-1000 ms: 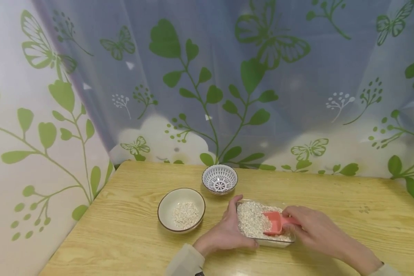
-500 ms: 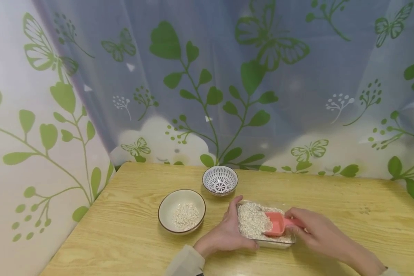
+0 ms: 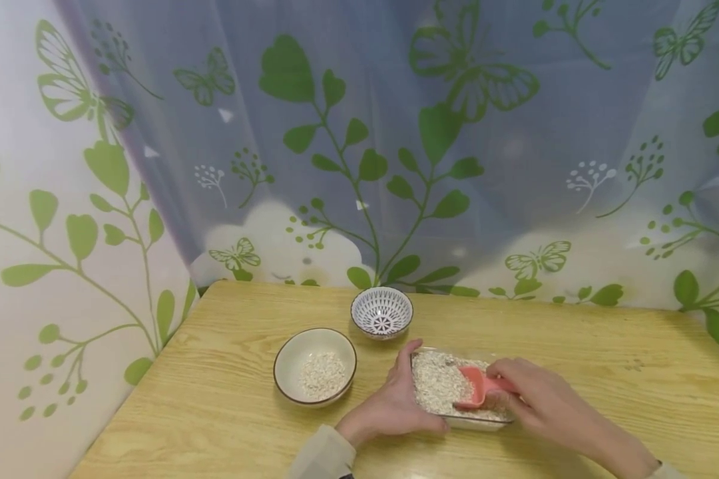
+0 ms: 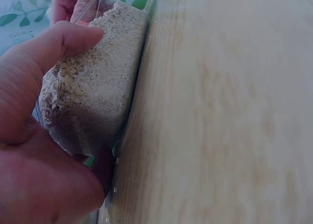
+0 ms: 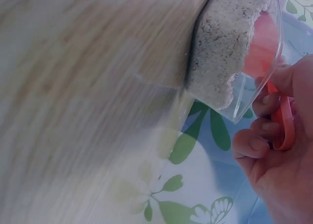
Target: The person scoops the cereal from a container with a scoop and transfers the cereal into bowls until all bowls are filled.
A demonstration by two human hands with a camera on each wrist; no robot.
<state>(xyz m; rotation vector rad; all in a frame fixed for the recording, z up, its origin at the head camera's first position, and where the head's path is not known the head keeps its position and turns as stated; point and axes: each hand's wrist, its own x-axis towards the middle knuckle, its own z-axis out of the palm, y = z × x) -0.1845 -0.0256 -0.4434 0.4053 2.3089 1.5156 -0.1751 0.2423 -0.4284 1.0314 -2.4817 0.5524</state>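
A clear rectangular container (image 3: 473,423) full of rolled oats (image 3: 437,382) stands on the table. My left hand (image 3: 395,404) grips its left end, thumb along the near side and fingers round the far side; the left wrist view shows the thumb (image 4: 73,40) against the wall. In my right hand (image 3: 545,399) is the handle of a pink scoop (image 3: 475,387), its bowl partly sunk in the oats. Curled fingers (image 5: 259,141) wrap that handle in the right wrist view. Left of the container sits a cream bowl (image 3: 287,369) with a small heap of oats (image 3: 323,376).
A small blue-and-white patterned bowl (image 3: 382,311) stands behind the container, with nothing in it. The wooden table (image 3: 216,412) meets a leaf-and-butterfly curtain (image 3: 347,166) at its back edge. Another printed curtain (image 3: 48,266) hangs on the left.
The scoop has tilted and dug a little deeper into the oats, with my right hand shifting slightly left. My left hand, the container and both bowls stay in place.
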